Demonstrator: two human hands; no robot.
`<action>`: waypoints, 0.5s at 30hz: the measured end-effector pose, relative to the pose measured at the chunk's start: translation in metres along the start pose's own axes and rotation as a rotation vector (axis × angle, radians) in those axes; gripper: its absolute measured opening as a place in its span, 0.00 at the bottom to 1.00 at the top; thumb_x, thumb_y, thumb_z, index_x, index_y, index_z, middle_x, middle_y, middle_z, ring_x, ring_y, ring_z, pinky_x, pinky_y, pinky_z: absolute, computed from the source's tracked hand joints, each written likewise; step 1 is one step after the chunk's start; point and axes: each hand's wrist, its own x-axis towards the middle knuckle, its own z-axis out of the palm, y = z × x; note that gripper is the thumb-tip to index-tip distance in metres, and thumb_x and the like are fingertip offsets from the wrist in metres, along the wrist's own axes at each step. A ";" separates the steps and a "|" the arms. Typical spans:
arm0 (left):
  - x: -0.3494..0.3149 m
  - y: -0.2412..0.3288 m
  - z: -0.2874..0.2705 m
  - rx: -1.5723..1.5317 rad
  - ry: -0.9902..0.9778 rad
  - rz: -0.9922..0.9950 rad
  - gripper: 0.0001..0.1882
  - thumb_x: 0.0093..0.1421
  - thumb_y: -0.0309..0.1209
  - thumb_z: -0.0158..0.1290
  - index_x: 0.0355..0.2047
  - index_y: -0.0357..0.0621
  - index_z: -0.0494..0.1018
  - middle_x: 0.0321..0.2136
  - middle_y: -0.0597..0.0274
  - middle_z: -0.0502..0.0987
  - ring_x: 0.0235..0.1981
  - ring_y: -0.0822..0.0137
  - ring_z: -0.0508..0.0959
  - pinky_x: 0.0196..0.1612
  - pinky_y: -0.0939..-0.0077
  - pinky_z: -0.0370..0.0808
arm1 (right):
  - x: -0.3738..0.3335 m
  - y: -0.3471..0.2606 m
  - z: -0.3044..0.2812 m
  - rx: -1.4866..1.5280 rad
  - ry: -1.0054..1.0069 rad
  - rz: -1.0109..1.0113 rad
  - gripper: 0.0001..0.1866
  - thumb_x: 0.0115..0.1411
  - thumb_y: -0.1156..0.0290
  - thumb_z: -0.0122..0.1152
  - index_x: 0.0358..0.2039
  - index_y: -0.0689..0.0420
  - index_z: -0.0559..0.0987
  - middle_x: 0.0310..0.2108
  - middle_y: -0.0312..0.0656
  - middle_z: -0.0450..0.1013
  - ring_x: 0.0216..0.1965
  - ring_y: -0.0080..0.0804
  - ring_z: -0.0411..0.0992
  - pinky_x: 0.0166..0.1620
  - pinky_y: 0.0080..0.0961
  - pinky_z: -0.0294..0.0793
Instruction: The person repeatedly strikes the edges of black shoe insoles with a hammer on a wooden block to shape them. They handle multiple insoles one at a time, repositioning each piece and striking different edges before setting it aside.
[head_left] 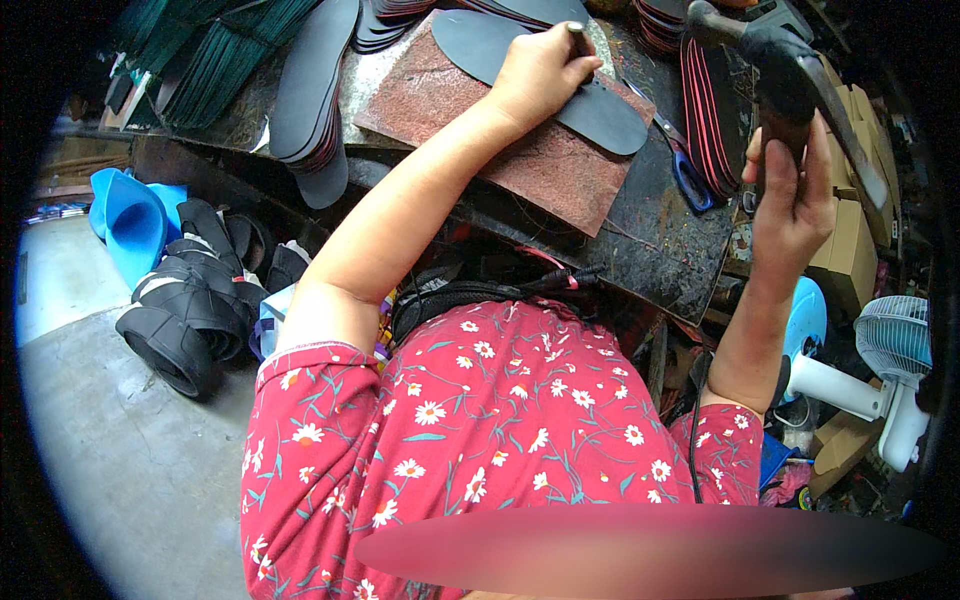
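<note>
My left hand [535, 78] is closed around a short metal rod, probably a punch [576, 32], held upright over a dark grey shoe sole [612, 120]. The sole lies aslant on a worn reddish board [555, 185], and my hand covers its middle. A few small marks show on the sole beside my fingers. On the right, my right hand [797, 200] grips the handle of a hammer [785, 75], raised above and beside the bench's right edge. The hammer's long, curved dark head points away from me. The punch's lower tip is hidden.
Stacked soles [310, 100] and red-edged ones [705, 125] lie around the board. Blue-handled scissors [690, 180] rest at its right. Dark green sheets [215, 70] sit far left. Black shoe-like pieces [185, 315] are piled left below the bench. A white fan [893, 345] stands right.
</note>
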 end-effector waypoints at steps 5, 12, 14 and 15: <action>-0.003 0.012 0.010 0.243 -0.012 0.265 0.09 0.57 0.30 0.57 0.31 0.39 0.70 0.24 0.47 0.78 0.28 0.46 0.79 0.32 0.56 0.76 | -0.008 0.027 0.019 -0.346 -0.181 0.077 0.18 0.62 0.64 0.63 0.49 0.60 0.78 0.38 0.53 0.79 0.41 0.46 0.79 0.44 0.31 0.76; -0.001 -0.001 0.007 -0.307 0.008 -0.269 0.11 0.57 0.33 0.61 0.33 0.37 0.75 0.26 0.49 0.80 0.28 0.55 0.82 0.33 0.67 0.79 | -0.008 0.009 -0.019 -0.053 -0.046 0.149 0.22 0.65 0.68 0.60 0.58 0.57 0.73 0.29 0.34 0.76 0.26 0.14 0.67 0.28 0.11 0.67; -0.002 0.003 0.009 -0.069 -0.006 -0.087 0.10 0.57 0.33 0.61 0.33 0.40 0.76 0.26 0.49 0.80 0.30 0.51 0.82 0.35 0.67 0.78 | -0.008 -0.003 -0.015 -0.034 0.026 0.082 0.19 0.64 0.70 0.60 0.56 0.58 0.75 0.30 0.37 0.77 0.26 0.17 0.69 0.30 0.15 0.70; -0.004 0.006 0.010 0.004 0.006 0.033 0.09 0.57 0.32 0.60 0.33 0.41 0.74 0.25 0.50 0.79 0.29 0.51 0.81 0.33 0.65 0.77 | -0.008 -0.006 -0.010 -0.042 0.065 0.018 0.18 0.64 0.70 0.61 0.54 0.59 0.76 0.30 0.40 0.78 0.27 0.20 0.72 0.31 0.19 0.72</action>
